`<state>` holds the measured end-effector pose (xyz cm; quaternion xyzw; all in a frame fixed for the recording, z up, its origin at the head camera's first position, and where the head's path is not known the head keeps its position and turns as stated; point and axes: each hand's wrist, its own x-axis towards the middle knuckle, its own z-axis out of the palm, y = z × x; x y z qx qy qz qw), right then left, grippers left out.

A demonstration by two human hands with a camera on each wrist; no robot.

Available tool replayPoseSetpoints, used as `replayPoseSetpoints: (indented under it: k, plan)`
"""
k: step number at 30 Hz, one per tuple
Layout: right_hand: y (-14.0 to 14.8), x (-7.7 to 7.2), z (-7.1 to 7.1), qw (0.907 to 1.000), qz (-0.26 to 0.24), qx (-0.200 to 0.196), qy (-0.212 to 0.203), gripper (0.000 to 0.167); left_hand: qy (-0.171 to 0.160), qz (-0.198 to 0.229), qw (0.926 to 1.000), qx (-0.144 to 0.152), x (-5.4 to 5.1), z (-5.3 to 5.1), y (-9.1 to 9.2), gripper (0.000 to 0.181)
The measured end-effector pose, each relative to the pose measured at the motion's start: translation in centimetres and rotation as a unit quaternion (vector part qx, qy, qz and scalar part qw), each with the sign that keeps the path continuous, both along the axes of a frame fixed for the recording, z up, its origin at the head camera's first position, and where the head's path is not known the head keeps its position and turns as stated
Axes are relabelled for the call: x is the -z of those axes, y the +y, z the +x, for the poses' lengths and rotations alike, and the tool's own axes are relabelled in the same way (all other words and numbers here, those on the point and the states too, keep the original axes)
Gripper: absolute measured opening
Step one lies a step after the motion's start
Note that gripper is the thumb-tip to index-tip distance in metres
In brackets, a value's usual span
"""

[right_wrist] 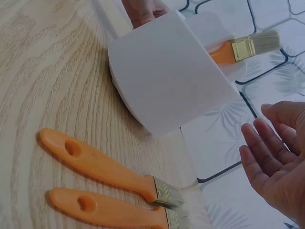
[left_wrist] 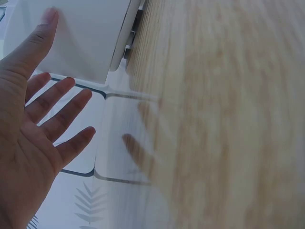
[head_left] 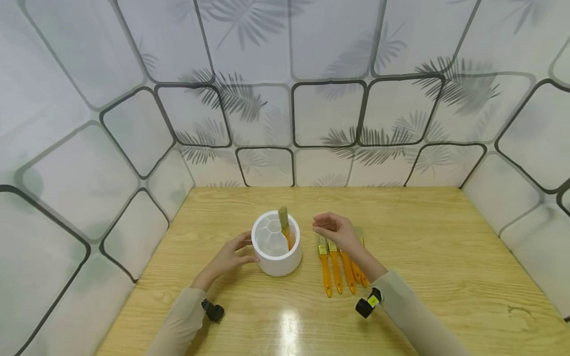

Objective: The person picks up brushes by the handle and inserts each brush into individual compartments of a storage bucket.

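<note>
A round white holder [head_left: 279, 266] with inner compartments stands on the table, one brush [head_left: 284, 222] upright in it, bristles up. My left hand [head_left: 231, 254] is at the holder's left side, thumb against its wall and the other fingers spread, as the left wrist view [left_wrist: 43, 124] shows. My right hand [head_left: 338, 231] hovers right of the holder, fingers loosely bent and holding nothing; it also appears in the right wrist view [right_wrist: 279, 157]. Several orange-handled brushes [head_left: 325, 272] lie side by side below it, some partly hidden by the hand and forearm.
The wooden table [head_left: 445, 257] meets a patterned backdrop [head_left: 329, 113] behind and at both sides. Each wrist wears a small black camera, the left one [head_left: 213, 311] and the right one [head_left: 366, 306].
</note>
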<state>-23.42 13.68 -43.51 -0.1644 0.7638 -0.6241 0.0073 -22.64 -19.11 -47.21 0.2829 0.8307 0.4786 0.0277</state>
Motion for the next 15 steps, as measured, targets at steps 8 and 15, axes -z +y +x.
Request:
replayPoseSetpoints:
  k: [8, 15]
  plan:
    - [1.0, 1.3, -0.5, 0.9998, 0.005, 0.013, 0.016, 0.028, -0.004, 0.000, 0.9999, -0.011, 2.5, -1.3, -0.7, 0.078]
    - [2.4, 1.6, -0.4, 0.9995, 0.013, 0.029, -0.001, 0.031, 0.005, -0.002, 1.0000, -0.004, 2.6, -1.4, -0.6, 0.085]
